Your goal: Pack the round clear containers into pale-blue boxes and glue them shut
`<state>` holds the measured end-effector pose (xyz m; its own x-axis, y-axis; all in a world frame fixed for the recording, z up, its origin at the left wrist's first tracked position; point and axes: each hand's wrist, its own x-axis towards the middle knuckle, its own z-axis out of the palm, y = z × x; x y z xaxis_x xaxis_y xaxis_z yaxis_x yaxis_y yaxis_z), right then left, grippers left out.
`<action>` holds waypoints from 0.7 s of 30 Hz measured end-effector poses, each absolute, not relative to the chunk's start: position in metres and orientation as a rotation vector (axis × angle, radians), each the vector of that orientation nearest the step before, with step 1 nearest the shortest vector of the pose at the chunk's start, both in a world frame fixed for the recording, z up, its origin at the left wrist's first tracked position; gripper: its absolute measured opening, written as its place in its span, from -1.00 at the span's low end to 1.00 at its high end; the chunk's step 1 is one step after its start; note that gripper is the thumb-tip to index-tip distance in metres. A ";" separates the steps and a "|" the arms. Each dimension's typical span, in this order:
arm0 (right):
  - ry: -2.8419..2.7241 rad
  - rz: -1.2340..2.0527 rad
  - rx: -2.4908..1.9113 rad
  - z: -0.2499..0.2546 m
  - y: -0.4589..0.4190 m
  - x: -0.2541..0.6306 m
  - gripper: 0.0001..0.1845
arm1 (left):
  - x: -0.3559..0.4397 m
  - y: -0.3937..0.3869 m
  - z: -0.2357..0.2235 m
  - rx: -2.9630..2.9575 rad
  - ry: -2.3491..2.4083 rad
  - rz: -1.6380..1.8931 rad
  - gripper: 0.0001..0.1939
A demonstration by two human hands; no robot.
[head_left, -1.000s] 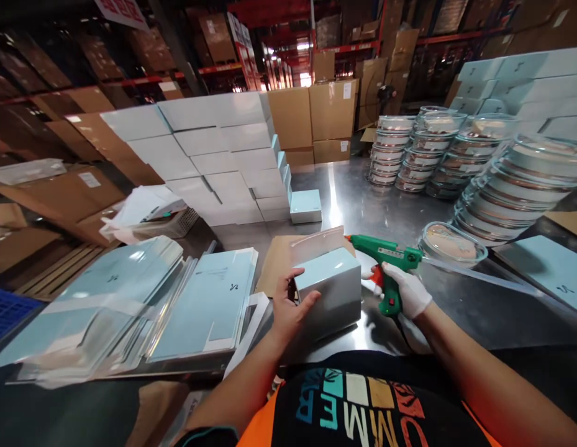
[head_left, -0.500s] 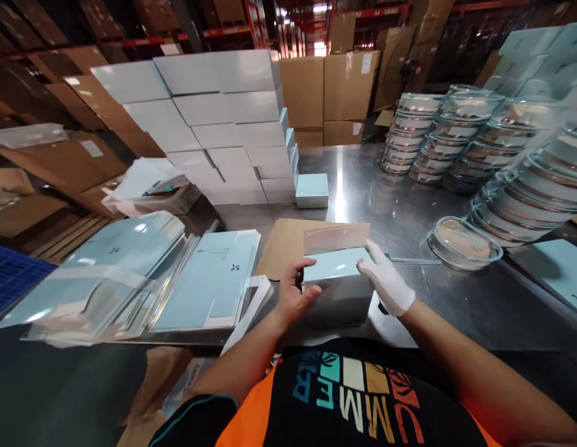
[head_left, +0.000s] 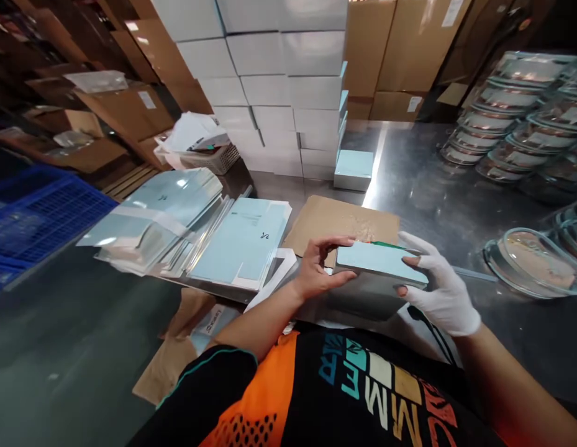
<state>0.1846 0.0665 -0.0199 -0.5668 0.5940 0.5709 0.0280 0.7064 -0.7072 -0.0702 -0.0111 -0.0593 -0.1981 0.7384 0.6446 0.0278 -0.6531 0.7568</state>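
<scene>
In the head view I hold a small box (head_left: pixel 381 259) with a light blue top and grey-white side, close to my body over the metal table. My bare left hand (head_left: pixel 323 267) is closed on its left end, thumb on the near edge and fingers behind. Around the right end is my right hand (head_left: pixel 440 288), in a white glove with bare fingertips showing at thumb and finger. Just behind the box lies a brown cardboard sheet (head_left: pixel 335 214), with a bit of something green (head_left: pixel 384 244) partly hidden by the box.
Flat light blue sheets (head_left: pixel 239 242) lie stacked left, beside plastic-wrapped ones (head_left: pixel 153 205). A wall of white boxes (head_left: pixel 274 93) stands behind, with one blue-topped box (head_left: pixel 354 166) before it. Glass containers (head_left: pixel 493 112) are stacked at right; a lidded one (head_left: pixel 540 261) sits nearer. A blue crate (head_left: pixel 50 211) is far left.
The view has swung left and downward. The box is tilted, and the brownish strip behind it no longer shows. My right hand's fingers have spread wider along its end.
</scene>
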 end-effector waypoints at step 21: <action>-2.116 0.752 -0.746 -0.059 0.045 0.192 -0.28 | -0.085 -0.010 -0.044 2.072 0.808 1.602 -0.56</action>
<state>0.1919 0.0450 -0.0592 -0.5439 0.7057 0.4541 0.2605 0.6564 -0.7080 -0.0854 -0.0104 -0.0441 0.1773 0.6560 0.7336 0.2003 -0.7539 0.6258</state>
